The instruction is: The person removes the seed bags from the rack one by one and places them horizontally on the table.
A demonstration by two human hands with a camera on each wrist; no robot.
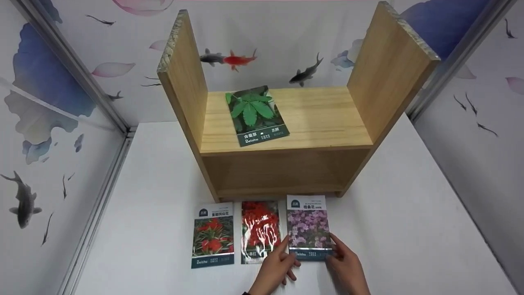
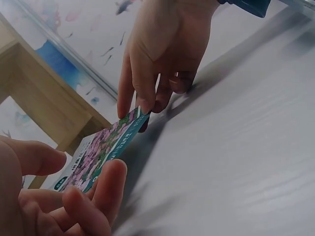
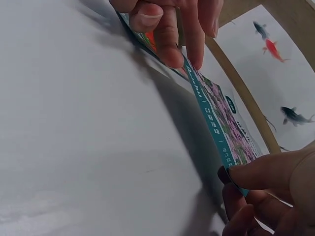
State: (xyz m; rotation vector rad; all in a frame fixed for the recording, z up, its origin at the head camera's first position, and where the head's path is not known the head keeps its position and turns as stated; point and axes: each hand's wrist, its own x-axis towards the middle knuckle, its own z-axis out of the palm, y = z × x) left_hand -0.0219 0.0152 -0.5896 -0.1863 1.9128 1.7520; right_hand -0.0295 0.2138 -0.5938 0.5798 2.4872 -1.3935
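A seed packet with pink-purple flowers (image 1: 308,227) is held just off the white table, with a shadow beneath it in the right wrist view. My right hand (image 1: 348,264) pinches its lower right corner between thumb and fingers. At the lower left edge, my left hand (image 1: 275,268) holds the packet with curled fingers. To the left lie a glossy red-flower packet (image 1: 260,229), close to my left hand, and another red-flower packet (image 1: 213,239) with a white top. A green-leaf packet (image 1: 256,114) rests tilted on the wooden shelf's upper board (image 1: 323,119).
The wooden shelf has a left side panel (image 1: 184,90), a right side panel (image 1: 391,69) and a lower compartment (image 1: 278,170) behind the row of packets. Walls printed with fish and petals (image 1: 110,69) enclose the white table (image 1: 409,229).
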